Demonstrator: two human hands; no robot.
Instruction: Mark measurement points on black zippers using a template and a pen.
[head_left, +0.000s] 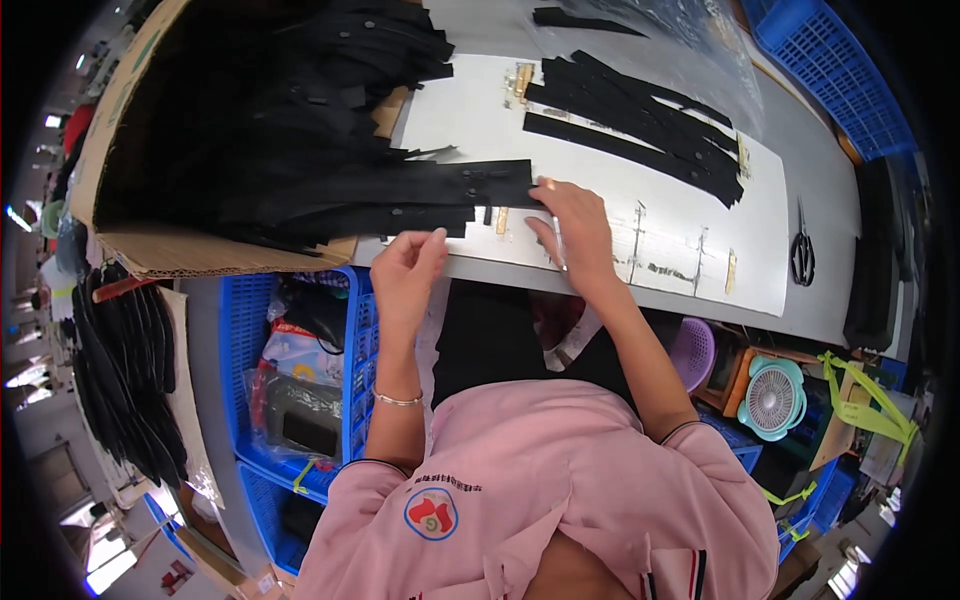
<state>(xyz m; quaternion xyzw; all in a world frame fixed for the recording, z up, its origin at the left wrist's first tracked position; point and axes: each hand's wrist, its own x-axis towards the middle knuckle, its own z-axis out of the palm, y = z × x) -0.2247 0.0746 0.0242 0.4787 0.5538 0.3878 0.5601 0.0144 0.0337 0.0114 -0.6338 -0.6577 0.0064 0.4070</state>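
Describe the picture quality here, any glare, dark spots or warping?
Head view: glare streaks the clear plastic sheet, and a light near the left rim looks blown out; head view: black pieces inside the carton lose detail in darkness; head view: the worktable edge bows, while the left hand and right hand look fairly sharp.

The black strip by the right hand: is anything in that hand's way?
Nothing visible: the right hand is right at the end of the black strip, its fingertips seeming to touch it. The left hand is off to the left.
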